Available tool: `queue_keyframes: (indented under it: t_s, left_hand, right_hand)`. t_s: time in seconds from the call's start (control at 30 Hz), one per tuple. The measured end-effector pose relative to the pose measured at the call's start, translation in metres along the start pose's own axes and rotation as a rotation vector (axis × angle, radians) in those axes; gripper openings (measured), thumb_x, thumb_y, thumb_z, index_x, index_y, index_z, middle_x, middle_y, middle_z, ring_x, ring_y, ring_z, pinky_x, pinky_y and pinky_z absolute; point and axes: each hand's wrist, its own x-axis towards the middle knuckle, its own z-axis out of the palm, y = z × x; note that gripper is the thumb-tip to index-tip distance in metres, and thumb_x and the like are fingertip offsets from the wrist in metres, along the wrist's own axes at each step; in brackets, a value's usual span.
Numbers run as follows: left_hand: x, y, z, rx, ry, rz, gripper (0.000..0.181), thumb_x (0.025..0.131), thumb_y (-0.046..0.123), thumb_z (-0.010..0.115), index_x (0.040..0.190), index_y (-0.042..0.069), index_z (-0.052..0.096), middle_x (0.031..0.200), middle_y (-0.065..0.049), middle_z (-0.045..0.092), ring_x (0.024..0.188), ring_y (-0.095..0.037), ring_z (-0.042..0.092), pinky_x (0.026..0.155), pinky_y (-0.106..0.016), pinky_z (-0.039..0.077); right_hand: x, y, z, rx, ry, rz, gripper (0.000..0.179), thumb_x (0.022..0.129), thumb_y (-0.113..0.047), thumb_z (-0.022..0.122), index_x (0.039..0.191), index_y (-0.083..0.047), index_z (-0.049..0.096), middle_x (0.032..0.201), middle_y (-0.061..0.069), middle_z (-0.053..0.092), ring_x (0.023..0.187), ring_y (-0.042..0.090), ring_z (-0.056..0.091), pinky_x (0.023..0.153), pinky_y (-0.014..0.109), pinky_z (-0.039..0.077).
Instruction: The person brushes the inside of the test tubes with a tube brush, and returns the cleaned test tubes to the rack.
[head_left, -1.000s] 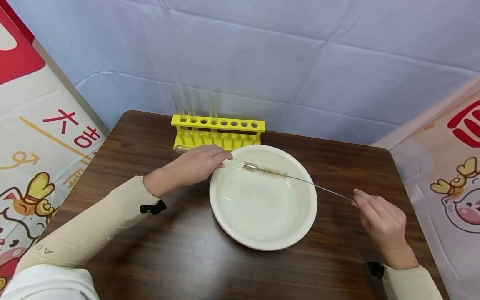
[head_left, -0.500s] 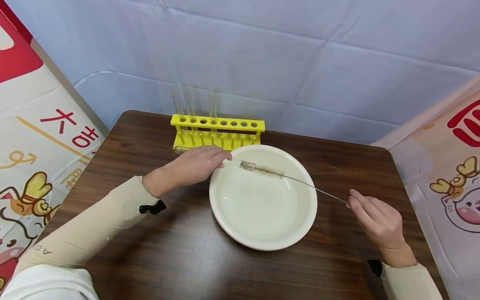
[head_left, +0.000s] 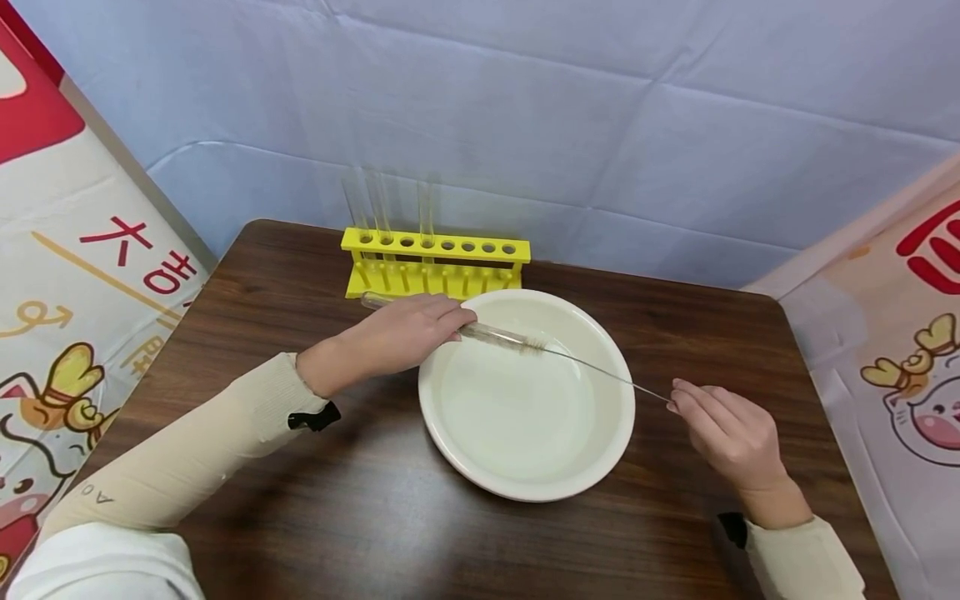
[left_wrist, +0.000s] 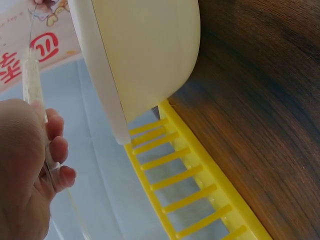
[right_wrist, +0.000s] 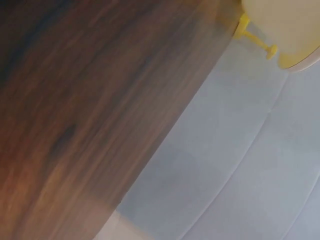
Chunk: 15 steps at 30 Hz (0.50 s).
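Currently, my left hand (head_left: 397,333) is wrapping closed fingers around a glass test tube (head_left: 483,331), which is slanting across the basin's ten-o'clock rim. At four o'clock, beyond that rim, my right hand (head_left: 731,437) is pinching the wire of a test-tube brush (head_left: 536,347), its bristles sitting mostly inside the tube. The white basin (head_left: 527,492) is standing just beside the yellow test-tube rack (head_left: 476,250) at eleven o'clock; tabletop (head_left: 697,325) is spreading wide toward the two-o'clock edge.

Brush (head_left: 534,347) partly inside tube (head_left: 483,332), over basin (head_left: 529,490); rack (head_left: 437,244) behind
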Motion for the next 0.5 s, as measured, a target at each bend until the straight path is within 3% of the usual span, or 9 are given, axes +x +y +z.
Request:
queue_keyframes:
  t_s: [0.5]
  left_hand:
    - [0.008, 0.008, -0.001, -0.005, 0.013, 0.038, 0.032, 0.103, 0.017, 0.062, 0.13, 0.001, 0.06, 0.12, -0.01, 0.067, 0.112, -0.025, 0.064, 0.099, -0.038, 0.051]
  right_hand:
    - [0.014, -0.015, 0.006, 0.115, -0.181, 0.049, 0.042, 0.106, -0.02, 0.057, 0.072, 0.002, 0.066, 0.065, 0.012, 0.067, 0.049, 0.024, 0.059, 0.04, 0.037, 0.047]
